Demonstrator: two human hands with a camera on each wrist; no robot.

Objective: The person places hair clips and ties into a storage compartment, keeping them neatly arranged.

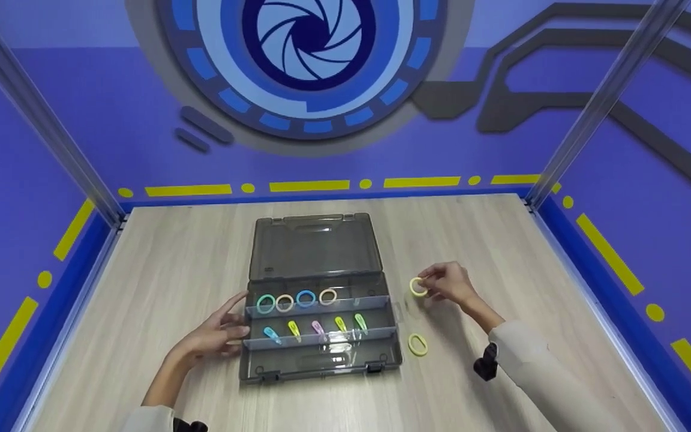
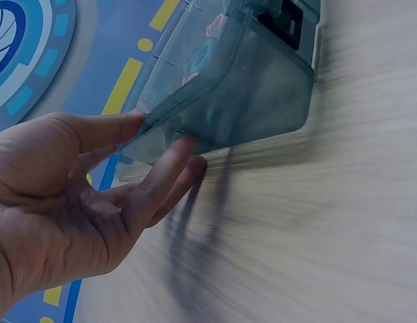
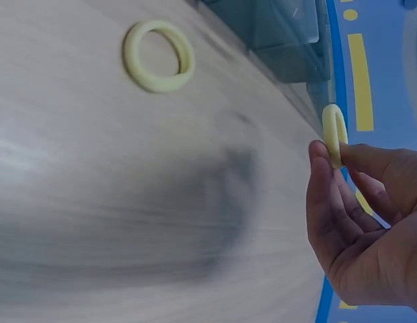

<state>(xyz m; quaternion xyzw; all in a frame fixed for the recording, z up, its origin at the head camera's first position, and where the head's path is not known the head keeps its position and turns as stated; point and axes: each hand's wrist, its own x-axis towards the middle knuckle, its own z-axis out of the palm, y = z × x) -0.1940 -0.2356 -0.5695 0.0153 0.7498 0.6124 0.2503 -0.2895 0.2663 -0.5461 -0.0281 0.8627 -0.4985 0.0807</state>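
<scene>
A smoky see-through plastic organizer box (image 1: 309, 361) lies with its lid (image 1: 315, 249) folded back. Several coiled or ring-shaped hair ties, one of them blue (image 1: 305, 298), line its back compartment. Its middle row holds several snap hair clips, including a pink one (image 1: 318, 330). My left hand (image 1: 216, 336) rests against the box's left side; in the left wrist view its fingertips (image 2: 178, 149) touch the side wall and rim. Right of the box, my right hand (image 1: 450, 283) pinches a yellow hair tie (image 3: 331, 134) between thumb and fingers, raised above the table.
Another yellow hair tie (image 1: 418, 345) lies on the wooden table (image 1: 189, 252), just right of the box's front corner. Blue printed panels (image 1: 321, 171) and metal posts (image 1: 597, 108) enclose the table at the back and sides.
</scene>
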